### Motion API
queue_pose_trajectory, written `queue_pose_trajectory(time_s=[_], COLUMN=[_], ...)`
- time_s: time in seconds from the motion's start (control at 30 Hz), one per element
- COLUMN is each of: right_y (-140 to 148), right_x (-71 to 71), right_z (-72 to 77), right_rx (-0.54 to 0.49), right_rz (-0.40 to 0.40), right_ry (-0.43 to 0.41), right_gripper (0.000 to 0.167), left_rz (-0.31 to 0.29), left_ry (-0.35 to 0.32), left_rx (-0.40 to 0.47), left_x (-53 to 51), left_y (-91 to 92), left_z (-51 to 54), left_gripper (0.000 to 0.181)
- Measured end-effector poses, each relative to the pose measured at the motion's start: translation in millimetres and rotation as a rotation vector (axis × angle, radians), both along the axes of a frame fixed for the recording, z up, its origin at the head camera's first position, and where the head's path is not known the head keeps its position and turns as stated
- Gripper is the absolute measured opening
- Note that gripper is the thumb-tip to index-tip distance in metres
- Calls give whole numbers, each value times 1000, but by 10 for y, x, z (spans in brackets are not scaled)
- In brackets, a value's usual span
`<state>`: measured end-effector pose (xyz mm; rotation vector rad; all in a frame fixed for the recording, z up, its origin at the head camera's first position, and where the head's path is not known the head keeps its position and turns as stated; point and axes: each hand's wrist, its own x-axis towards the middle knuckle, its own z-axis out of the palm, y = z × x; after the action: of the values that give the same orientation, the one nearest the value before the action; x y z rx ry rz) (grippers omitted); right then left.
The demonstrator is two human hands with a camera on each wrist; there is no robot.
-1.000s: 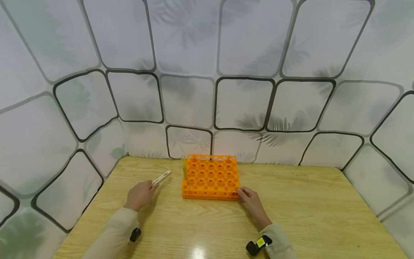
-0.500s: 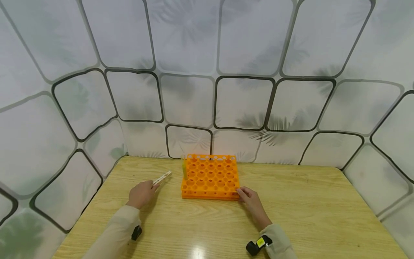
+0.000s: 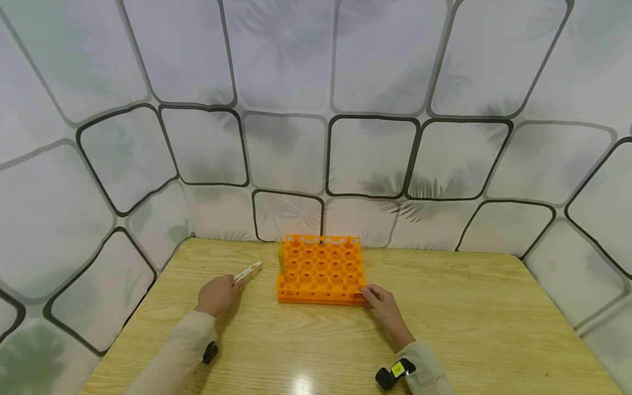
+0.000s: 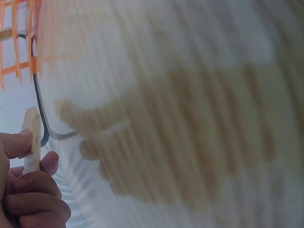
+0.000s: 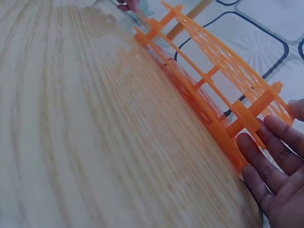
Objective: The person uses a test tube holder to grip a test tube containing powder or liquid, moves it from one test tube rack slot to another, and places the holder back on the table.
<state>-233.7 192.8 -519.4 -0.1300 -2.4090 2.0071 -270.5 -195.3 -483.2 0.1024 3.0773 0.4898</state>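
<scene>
My left hand point(image 3: 217, 296) pinches a pale wooden test tube clamp point(image 3: 248, 271) between thumb and fingers, left of the orange test tube rack point(image 3: 321, 269). The left wrist view shows the thumb pressed on the clamp point(image 4: 32, 137), the other fingers curled below. A clear test tube point(image 3: 281, 258) with yellow-green liquid stands upright at the rack's left side, apart from the clamp. At the rack's front right corner, my right hand point(image 3: 387, 312) holds on, thumb on the top tier and fingers against the side, as the right wrist view of the hand point(image 5: 280, 166) shows.
A light wood-grain table point(image 3: 316, 340) carries the rack near its back edge. Behind and to both sides hangs a pale curtain point(image 3: 286, 153) with a stone and leaf pattern. Small black cameras point(image 3: 387, 377) sit on both wrists.
My left hand, with the test tube clamp, has shifted very slightly to the right. The right hand and the rack have stayed in place.
</scene>
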Motion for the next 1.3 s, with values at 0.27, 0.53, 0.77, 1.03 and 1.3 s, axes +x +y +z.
queue_pose_trajectory(time_s=[0.27, 0.53, 0.77, 1.03, 1.3], right_y=[-5, -4, 0, 4, -5], right_x=[-13, 0, 11, 0, -3], right_z=[-16, 7, 14, -4, -2], right_rx=[1, -21, -37, -39, -36], right_rz=[-5, 1, 7, 8, 1], right_ry=[-4, -14, -13, 2, 10], right_gripper=[30, 31, 30, 31, 30], left_rz=[-5, -2, 1, -40, -63], left_ry=[-17, -21, -17, 28, 48], left_rx=[-12, -10, -10, -23, -46], left_x=[-15, -18, -36, -29, -27], left_y=[3, 4, 7, 23, 34], left_z=[-27, -52, -64, -46, -39], left_gripper=[34, 34, 33, 22, 17])
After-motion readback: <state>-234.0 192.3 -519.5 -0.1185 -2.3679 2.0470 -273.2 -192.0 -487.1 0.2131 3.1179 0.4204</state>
